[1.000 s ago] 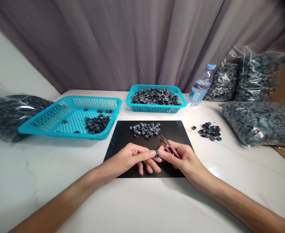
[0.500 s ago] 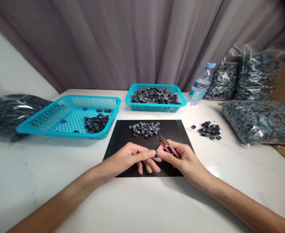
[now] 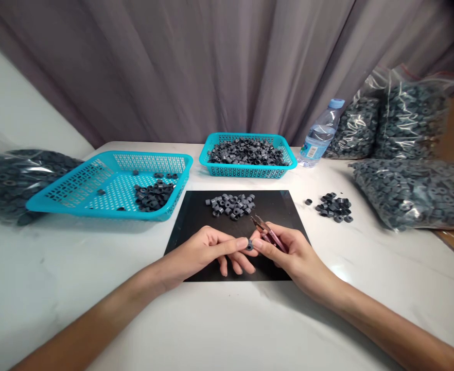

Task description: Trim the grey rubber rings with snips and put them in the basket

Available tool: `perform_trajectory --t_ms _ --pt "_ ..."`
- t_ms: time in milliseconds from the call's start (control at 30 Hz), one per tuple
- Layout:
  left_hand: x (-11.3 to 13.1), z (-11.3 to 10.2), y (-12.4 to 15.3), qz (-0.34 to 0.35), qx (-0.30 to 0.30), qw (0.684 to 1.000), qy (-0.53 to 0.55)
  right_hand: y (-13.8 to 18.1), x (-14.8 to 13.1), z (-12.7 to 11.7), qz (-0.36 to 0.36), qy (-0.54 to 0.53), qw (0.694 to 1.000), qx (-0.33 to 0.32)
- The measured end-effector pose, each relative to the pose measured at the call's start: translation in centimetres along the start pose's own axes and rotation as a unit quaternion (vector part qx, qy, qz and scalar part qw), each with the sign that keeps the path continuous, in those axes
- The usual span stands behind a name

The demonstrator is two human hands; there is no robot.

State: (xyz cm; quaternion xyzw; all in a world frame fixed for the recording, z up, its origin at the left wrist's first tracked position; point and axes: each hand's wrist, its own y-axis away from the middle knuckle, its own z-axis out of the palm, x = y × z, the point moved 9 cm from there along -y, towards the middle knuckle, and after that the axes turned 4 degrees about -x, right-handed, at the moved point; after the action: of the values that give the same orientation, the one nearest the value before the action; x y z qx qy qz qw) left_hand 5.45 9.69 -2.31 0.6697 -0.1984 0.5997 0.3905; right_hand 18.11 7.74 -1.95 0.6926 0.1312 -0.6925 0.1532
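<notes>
One ring: small, light, stiff; pinch its outer wall.
Left hand: fingertips pinching ring, frame centre.
Right hand: closed around snips, thumb touching ring.

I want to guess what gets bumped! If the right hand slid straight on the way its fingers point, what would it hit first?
The right hand points left, so it would probably first meet the small grey ring pinched at its fingertips, then the left hand just behind.

The water bottle label's print is too small to read.
</notes>
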Motion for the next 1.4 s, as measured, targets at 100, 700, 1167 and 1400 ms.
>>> perform_trajectory --t_ms 100,700,1167,1400 --pt "-0.06 -0.01 -0.03 -0.002 0.000 1.000 0.000 -0.01 -0.05 0.11 -0.001 0.006 1.000 -0.002" --pt "0.03 0.13 0.01 -0.003 -0.005 1.000 -0.003 -0.08 0.07 0.11 0.000 0.010 1.000 -0.007" --pt "0.13 0.05 -0.01 -0.009 0.001 1.000 -0.003 -0.03 0.21 0.16 0.004 0.011 1.000 -0.008" --pt "0.04 0.11 0.14 -0.011 -0.006 1.000 -0.007 0.02 0.15 0.14 -0.001 0.007 1.000 -0.007"
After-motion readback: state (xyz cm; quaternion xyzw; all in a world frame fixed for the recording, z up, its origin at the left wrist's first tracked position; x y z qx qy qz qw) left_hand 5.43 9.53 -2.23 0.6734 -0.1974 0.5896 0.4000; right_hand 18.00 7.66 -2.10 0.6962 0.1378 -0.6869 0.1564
